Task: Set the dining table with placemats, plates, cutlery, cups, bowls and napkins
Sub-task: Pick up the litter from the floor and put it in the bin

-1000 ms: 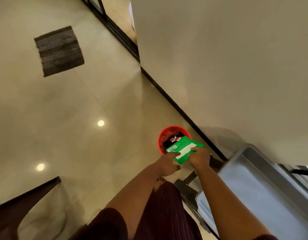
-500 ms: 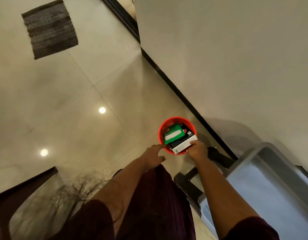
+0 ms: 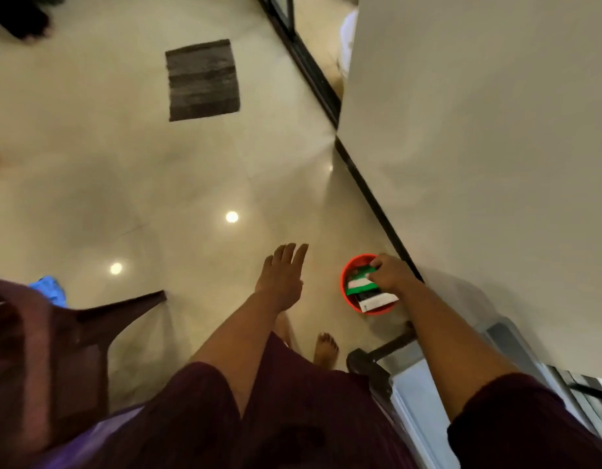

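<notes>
Head view looks down your arms to the glossy tiled floor [image 3: 130,170]. Your right hand [image 3: 391,274] reaches over a small red bin [image 3: 348,301] that stands on the floor close to the dark skirting of the wall [image 3: 479,147]. Its fingers are curled down over a green packet [image 3: 358,282] that sits in the top of the bin; whether they actually pinch it, you cannot tell from this angle. Under the green packet a black and white box [image 3: 374,299] pokes out over the bin's rim.

Your left hand [image 3: 283,280] hovers over bare floor well to the left of the bin, fingers straight and together, holding nothing and touching nothing.

A dark wooden chair [image 3: 72,333] is at your lower left, with something blue [image 3: 50,289] behind it. A grey mat [image 3: 203,79] lies further off on the floor. A grey metal-edged surface [image 3: 424,401] runs along your right side, below your right arm. Your bare foot [image 3: 325,348] shows between your arms.
</notes>
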`<action>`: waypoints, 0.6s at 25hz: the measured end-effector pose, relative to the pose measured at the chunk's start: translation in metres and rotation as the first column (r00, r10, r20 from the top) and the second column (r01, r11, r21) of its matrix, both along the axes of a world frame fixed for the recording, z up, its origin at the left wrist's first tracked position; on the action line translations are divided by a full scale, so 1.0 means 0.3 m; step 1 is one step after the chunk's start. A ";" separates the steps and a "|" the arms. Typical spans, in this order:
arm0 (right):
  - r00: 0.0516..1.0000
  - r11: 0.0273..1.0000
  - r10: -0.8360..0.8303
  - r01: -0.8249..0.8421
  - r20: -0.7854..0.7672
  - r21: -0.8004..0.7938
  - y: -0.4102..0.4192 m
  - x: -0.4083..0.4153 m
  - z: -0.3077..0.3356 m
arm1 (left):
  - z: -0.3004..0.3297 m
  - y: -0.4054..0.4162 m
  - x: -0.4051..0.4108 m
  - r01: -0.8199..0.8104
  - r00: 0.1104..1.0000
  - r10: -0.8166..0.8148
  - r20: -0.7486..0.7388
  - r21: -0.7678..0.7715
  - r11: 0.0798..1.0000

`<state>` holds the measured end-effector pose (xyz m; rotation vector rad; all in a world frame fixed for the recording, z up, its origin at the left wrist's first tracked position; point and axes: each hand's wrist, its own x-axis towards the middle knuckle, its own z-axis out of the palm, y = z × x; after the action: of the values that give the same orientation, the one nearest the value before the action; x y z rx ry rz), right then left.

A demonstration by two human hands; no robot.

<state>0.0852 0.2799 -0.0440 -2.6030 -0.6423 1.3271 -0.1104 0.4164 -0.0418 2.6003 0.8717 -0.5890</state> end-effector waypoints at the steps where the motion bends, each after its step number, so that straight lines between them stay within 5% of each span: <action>1: 0.999 0.999 0.039 -0.039 0.022 0.009 0.068 -0.012 0.019 | 0.014 0.049 -0.042 -0.054 0.999 0.054 -0.003 0.027 0.998; 7: 0.923 0.922 0.384 -0.385 0.024 0.051 0.562 -0.208 0.099 | 0.047 0.350 -0.323 -0.393 0.914 0.402 -0.059 0.130 0.910; 15: 0.650 0.649 0.760 -0.760 0.010 0.037 1.252 -0.540 0.187 | 0.081 0.777 -0.745 -0.733 0.662 0.744 -0.085 0.132 0.667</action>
<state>-0.0769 0.6554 0.0120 -2.3357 -1.9001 1.4503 -0.3338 0.6494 -0.0176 1.9860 1.8955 -0.4744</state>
